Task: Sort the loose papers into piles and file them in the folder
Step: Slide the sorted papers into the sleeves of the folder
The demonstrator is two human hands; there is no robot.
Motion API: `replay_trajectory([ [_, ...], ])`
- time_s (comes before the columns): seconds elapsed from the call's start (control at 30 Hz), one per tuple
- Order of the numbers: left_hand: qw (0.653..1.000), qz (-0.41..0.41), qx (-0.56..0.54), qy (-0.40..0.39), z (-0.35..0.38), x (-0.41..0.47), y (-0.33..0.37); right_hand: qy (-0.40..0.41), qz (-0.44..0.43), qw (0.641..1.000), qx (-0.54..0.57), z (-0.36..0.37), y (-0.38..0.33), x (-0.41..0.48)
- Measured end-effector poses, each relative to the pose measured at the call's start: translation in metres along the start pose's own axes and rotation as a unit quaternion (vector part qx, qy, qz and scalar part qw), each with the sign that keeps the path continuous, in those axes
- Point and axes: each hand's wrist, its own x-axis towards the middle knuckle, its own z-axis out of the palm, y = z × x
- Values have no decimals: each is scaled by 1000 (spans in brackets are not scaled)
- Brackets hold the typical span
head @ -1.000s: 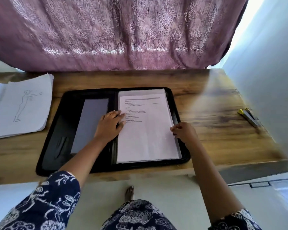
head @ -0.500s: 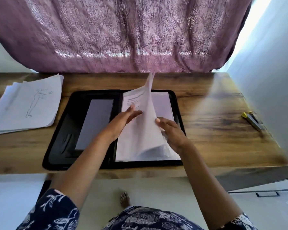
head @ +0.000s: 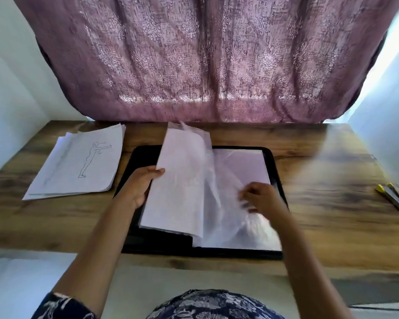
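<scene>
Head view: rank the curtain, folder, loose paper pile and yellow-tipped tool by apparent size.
1. curtain
2. folder, though partly covered
3. loose paper pile
4. yellow-tipped tool, partly cut off by the frame edge

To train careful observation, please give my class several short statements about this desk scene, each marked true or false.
1. The black folder lies open on the table. True.
2. The stack of papers with the drawing lies right of the folder. False: it lies to the folder's left.
3. The left hand holds a page by its edge. True.
4. The curtain behind the table is green. False: it is purple.
</scene>
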Motion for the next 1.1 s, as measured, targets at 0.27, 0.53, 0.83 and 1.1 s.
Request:
replay_trajectory([
  [0.27, 1000, -12, 8, -21, -9, 13, -7, 284, -248, 861, -342, 43, -28, -5],
  [0.53, 979, 5, 133, 154, -63, 26, -12, -40, -164, 953, -250, 148, -18, 64],
  [0.83, 820, 166, 503, 216, -75, 32, -71, -50, -248, 862, -440, 185, 11, 68],
  [1.1, 752, 135, 642, 66, -48, 66, -114, 47, -147, 866, -475, 146, 18, 100],
])
